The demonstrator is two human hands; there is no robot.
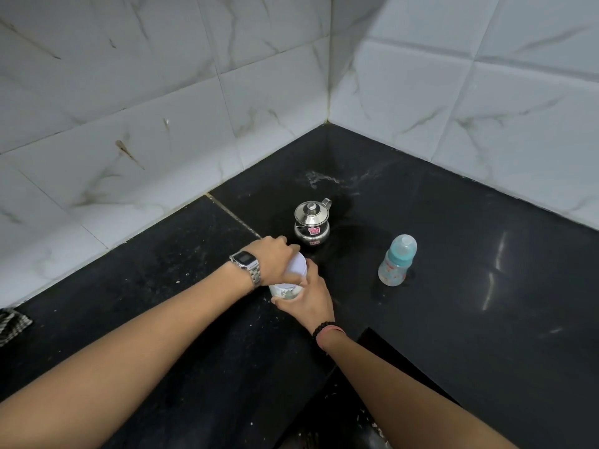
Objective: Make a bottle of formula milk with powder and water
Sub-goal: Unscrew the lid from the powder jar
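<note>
A small white powder jar stands on the black counter near its middle. My left hand, with a metal watch on the wrist, grips the jar's white lid from above. My right hand wraps around the jar's body from below and the right. A baby bottle with a teal cap and clear teat cover stands upright to the right, apart from both hands. A small lidded steel pot with a handle sits just behind the jar.
White marble-look tiled walls meet in a corner behind the counter. Spilled water or powder marks lie near that corner. A checked cloth lies at the far left edge. The counter's front edge steps down near bottom centre.
</note>
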